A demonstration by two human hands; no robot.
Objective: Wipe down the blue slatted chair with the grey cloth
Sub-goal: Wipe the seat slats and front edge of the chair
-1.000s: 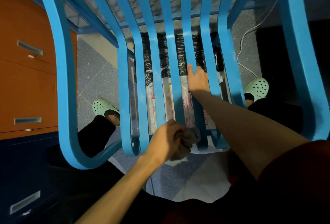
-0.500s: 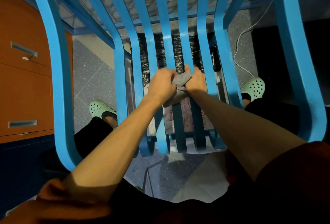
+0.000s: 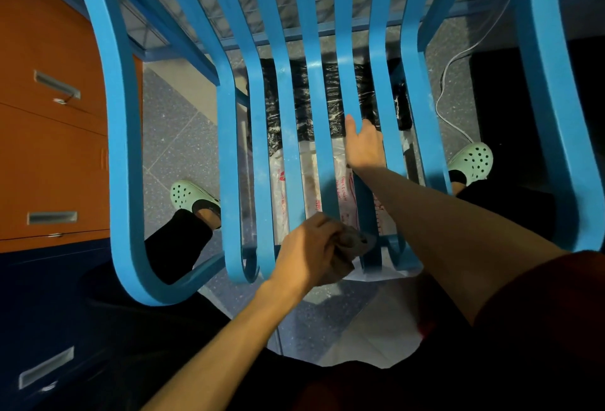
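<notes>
Chair: the blue slatted chair (image 3: 124, 148) stands on a speckled grey floor (image 3: 176, 135), seen from above. Its long slats run away from the camera, and a broad looped frame rail sits at each side.

Left hand: the left hand (image 3: 307, 253) has its grip closed round the bunched grey cloth (image 3: 355, 242), fingers curled tight over it.

Cloth: it sits at the near edge of the seat, where the slats curl under. It is pressed against the end of a middle slat, with 1 crumpled corner poking out to the right of the knuckles.

Right hand: the right hand (image 3: 363, 145) is farther up the seat, well apart from the cloth. Its grip is on a middle slat, with 1 digit stretched along the slat's edge and the rest tucked out of sight behind the neighbouring slat.

Arms: both forearms are bare, and a dark red sleeve (image 3: 540, 296) shows at the lower right.

Feet: 2 pale green clogs are planted on the floor, the left clog (image 3: 190, 194) between the left frame rail and the slats. The right clog (image 3: 473, 160) is between the slats and the right rail, with black trousers above both.

Under the seat: a black plastic bag (image 3: 330, 99) and a white bag with red print (image 3: 343, 194) lie on the floor, visible through the gaps.

Surroundings: an orange drawer cabinet (image 3: 49, 148) stands along the floor's left edge. A white cable (image 3: 448, 90) trails across the floor at right.
</notes>
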